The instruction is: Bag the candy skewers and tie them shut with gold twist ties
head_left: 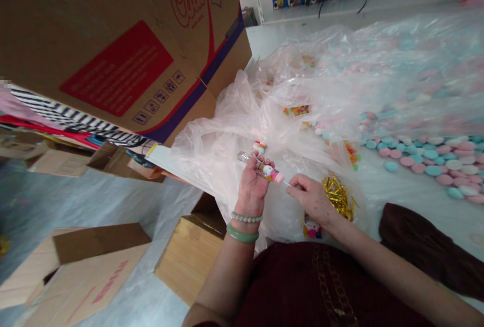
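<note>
My left hand is closed around a small clear printed wrapper with a cartoon cat face, its crinkled end sticking out past my thumb. A pink round candy shows at the wrapper's right end. From it a thin white stick runs to my right hand, whose thumb and fingers pinch the stick. Just beyond my left fingertips lies another small colourful piece. Beside my right wrist is a heap of gold twist ties, and a printed wrapper lies partly under that forearm.
Clear plastic sheeting covers much of the table, with many pink, blue and white round candies at right. A large cola carton stands at left. Open boxes sit on the floor. Dark brown cloth lies at right.
</note>
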Demonstrator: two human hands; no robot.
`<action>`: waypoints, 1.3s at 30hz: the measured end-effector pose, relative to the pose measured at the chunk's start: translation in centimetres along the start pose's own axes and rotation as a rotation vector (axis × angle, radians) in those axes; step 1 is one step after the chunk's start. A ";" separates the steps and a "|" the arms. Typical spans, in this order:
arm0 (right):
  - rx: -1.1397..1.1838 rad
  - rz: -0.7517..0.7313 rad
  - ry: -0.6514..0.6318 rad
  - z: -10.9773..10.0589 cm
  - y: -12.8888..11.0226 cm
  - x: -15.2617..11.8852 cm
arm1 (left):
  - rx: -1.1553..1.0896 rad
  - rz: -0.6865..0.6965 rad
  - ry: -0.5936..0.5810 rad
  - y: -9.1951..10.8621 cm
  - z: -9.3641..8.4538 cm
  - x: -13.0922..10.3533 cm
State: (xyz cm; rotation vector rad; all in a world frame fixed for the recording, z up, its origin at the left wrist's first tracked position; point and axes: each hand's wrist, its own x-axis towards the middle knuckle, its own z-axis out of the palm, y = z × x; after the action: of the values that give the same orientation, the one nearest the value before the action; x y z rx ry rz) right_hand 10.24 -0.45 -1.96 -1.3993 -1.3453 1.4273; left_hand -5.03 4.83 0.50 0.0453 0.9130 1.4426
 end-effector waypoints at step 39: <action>0.851 0.489 -0.265 0.0 -0.7 0.7 | 0.655 0.134 0.053 -1.3 0.2 -0.7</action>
State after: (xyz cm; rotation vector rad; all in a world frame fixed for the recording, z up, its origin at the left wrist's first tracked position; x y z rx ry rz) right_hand 10.03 0.37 -1.41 -0.9895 -0.3871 2.2096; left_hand -3.76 4.10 0.27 0.5654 1.4149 1.2146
